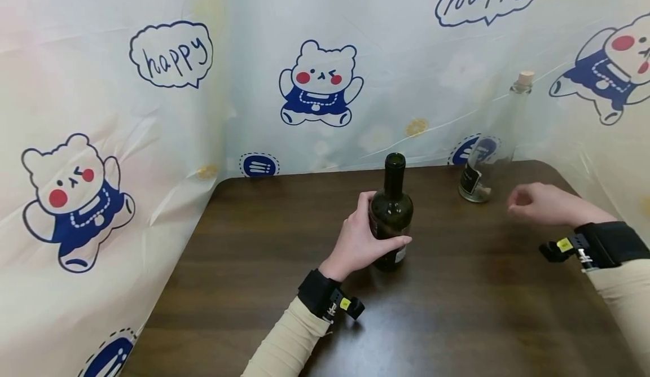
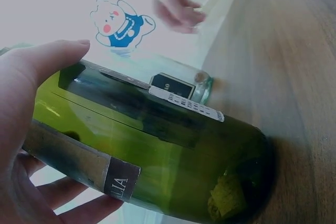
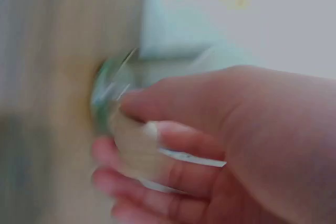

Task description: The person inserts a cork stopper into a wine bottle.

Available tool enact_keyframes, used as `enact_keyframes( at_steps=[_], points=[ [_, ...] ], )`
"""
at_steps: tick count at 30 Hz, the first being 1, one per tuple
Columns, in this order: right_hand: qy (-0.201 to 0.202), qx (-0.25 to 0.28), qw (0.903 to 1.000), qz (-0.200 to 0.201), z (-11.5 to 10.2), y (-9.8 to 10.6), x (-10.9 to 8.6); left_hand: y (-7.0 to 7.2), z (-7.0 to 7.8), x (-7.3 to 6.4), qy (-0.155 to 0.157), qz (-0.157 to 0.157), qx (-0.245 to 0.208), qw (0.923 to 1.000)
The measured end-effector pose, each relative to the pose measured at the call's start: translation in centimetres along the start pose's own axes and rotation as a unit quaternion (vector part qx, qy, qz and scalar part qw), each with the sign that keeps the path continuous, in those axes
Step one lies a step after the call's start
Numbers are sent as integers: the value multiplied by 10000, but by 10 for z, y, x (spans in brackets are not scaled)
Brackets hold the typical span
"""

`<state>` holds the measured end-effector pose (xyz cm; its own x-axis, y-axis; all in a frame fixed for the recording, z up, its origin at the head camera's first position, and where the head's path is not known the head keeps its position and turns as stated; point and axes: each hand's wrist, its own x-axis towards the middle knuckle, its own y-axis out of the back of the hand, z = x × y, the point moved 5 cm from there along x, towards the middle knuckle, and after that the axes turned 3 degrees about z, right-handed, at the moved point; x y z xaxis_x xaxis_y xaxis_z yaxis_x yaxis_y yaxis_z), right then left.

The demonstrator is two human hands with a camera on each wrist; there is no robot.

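Note:
My left hand (image 1: 358, 239) grips a dark green wine bottle (image 1: 393, 207) around its body, thumb across the near side. The bottle is upright with its mouth uncovered. Through the glass in the left wrist view, a crumbly lump (image 2: 227, 196) shows near the base. My right hand (image 1: 550, 205) is over the table's right side, just right of a clear glass bottle (image 1: 472, 182). Its thumb and fingers pinch a blurred beige cork (image 3: 136, 142), which the head view hides. The clear bottle stands with a cork (image 1: 525, 78) in its mouth.
The brown wooden table (image 1: 244, 286) reaches back to a printed curtain (image 1: 315, 16) with bear drawings. This curtain also hangs along the left and right sides. The clear bottle stands near the back right edge.

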<state>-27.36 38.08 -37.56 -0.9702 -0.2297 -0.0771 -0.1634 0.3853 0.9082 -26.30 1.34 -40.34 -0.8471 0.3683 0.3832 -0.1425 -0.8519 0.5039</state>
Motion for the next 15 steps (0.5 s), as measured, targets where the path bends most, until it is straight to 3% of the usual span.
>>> enact_keyframes(
  at_steps=[4, 8, 11, 15],
  points=[
    [297, 530, 9936, 950, -65, 23, 1, 3, 0, 1, 11, 14, 13, 10000],
    [346, 1559, 9750, 1548, -125, 41, 2, 0, -1, 1, 22, -23, -5, 10000],
    [577, 2413, 9469, 2047, -162, 53, 2, -1, -1, 1, 4, -38, -43, 10000],
    [1090, 3524, 8998, 2328, -203, 67, 3, -1, 0, 1, -16, -51, -122, 9999]
  ],
)
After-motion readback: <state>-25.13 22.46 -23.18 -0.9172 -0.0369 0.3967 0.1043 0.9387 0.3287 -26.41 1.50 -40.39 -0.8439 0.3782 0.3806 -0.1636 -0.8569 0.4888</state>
